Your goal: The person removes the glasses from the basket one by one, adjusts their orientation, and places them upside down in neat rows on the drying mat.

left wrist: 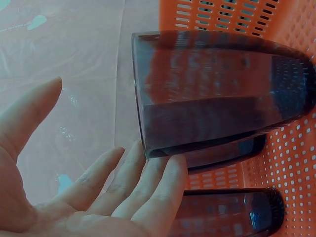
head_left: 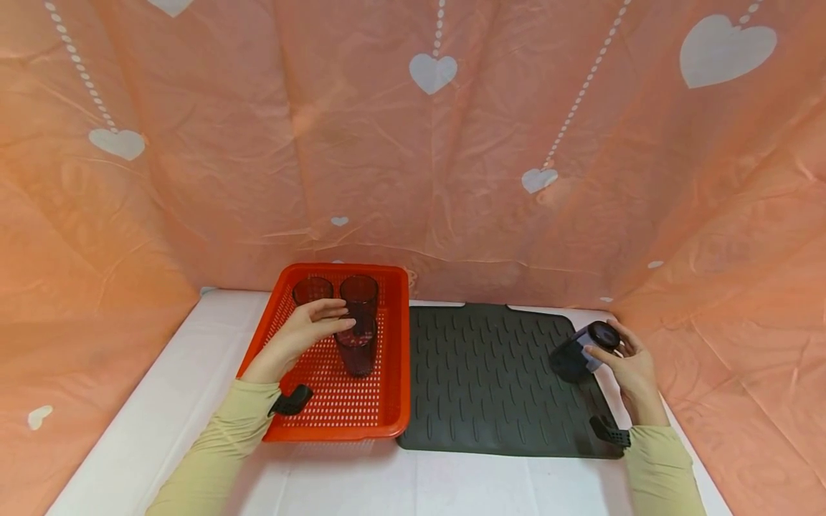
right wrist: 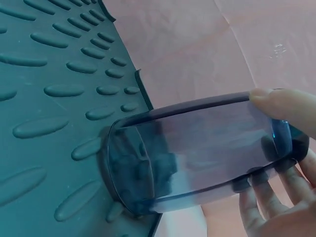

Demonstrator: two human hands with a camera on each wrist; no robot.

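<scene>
In the head view my right hand (head_left: 635, 369) grips a dark tinted drinking glass (head_left: 571, 358) near its base, over the right edge of a black ribbed mat (head_left: 490, 387). The right wrist view shows this glass (right wrist: 212, 148) mouth down and tilted, its rim right at the mat. My left hand (head_left: 306, 333) reaches over a red perforated basket (head_left: 401, 358), fingers extended. Three more glasses stand inside it: a front one (head_left: 357, 355), a back one (head_left: 358, 287) and a back-left one (head_left: 308, 287). Seen from the left wrist, the fingertips are right at the rim of the nearest glass (left wrist: 207, 89).
The basket stands on a white table (head_left: 471, 480), directly left of the mat. A pink curtain (head_left: 361, 158) with white hearts hangs behind the table and along both sides. A dark wrist strap (head_left: 290, 401) sits at my left cuff.
</scene>
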